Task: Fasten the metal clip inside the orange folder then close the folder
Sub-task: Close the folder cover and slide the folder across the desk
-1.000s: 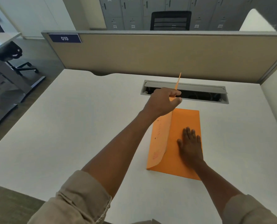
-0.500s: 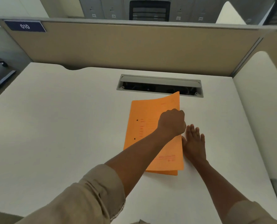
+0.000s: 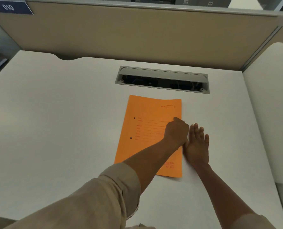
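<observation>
The orange folder [image 3: 147, 111] lies shut and flat on the white desk [image 3: 63, 123], its printed cover up and two punched holes near its left edge. My left hand [image 3: 176, 132] rests on the cover near the right edge, fingers curled with one fingertip stretched forward. My right hand [image 3: 197, 143] lies flat on the desk, fingers apart, just right of the folder's edge and touching my left hand. The metal clip is hidden inside the folder.
A grey cable slot [image 3: 162, 80] with its lid up is cut into the desk just beyond the folder. A beige partition [image 3: 137, 33] closes off the back, and a white side panel [image 3: 273, 100] stands at the right.
My left hand has brought the raised cover down to the right until the folder lies flat. My right hand slid out from inside the folder onto the desk beside it.
</observation>
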Demonstrator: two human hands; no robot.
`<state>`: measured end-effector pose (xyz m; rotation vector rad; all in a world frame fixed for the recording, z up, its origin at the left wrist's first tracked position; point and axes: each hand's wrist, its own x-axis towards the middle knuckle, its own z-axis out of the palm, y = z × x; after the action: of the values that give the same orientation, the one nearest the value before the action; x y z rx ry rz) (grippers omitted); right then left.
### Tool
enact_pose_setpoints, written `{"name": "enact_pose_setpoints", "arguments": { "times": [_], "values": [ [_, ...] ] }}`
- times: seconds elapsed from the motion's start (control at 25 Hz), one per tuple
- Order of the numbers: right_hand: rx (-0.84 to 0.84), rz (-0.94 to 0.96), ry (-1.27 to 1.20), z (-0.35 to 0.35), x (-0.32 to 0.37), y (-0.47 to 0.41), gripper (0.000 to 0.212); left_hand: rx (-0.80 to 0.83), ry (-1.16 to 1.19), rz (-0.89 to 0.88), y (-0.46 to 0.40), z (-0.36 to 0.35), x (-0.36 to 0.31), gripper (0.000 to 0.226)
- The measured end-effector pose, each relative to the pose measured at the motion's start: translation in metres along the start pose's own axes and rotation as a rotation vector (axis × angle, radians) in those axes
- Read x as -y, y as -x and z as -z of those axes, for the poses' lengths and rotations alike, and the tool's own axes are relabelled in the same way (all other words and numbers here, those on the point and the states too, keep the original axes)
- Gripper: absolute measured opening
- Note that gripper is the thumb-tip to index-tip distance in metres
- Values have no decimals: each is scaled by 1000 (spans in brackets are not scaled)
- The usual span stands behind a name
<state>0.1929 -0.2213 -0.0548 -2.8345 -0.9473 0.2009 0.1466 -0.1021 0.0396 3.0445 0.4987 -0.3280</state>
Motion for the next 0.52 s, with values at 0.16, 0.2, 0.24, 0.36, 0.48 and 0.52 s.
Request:
{"name": "enact_pose_setpoints", "arguments": {
  "times": [0.16,0.2,0.24,0.36,0.48,0.52],
  "values": [
    [-23,-5,-32,-2,-1,1,74,44,-52,-22,1,-5,3,29],
    [-23,-4,-33,-2,-1,2,75,43,-63,-34,2,-5,3,24],
    [-23,-5,-30,-2,-1,1,74,41,-69,-48,3,-4,5,20],
    [-11,-18,-32,-4,-1,1,72,37,-84,-98,4,-3,12,20],
    [-2,-27,-47,-2,-2,3,72,27,-13,-110,4,-10,22,19],
    [8,-31,-57,-1,-1,3,74,30,35,-100,4,-15,27,19]
  ]
}}
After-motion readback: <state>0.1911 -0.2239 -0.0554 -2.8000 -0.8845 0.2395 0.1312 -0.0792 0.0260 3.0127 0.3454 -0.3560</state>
